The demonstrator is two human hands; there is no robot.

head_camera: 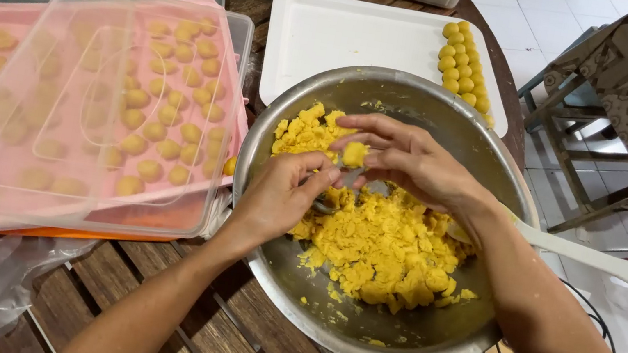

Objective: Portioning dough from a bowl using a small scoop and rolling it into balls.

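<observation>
Wooden table (147,293) is supporting a steel bowl (266,277) of yellow paste (378,244); right hand (407,161) is pinching a yellow lump (353,154), left hand (278,196) is gripping a half-hidden spoon (327,201).

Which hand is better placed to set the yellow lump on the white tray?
Right, probably. The right hand already pinches the lump and lies nearer the tray, behind the bowl. The left hand holds a spoon.
</observation>
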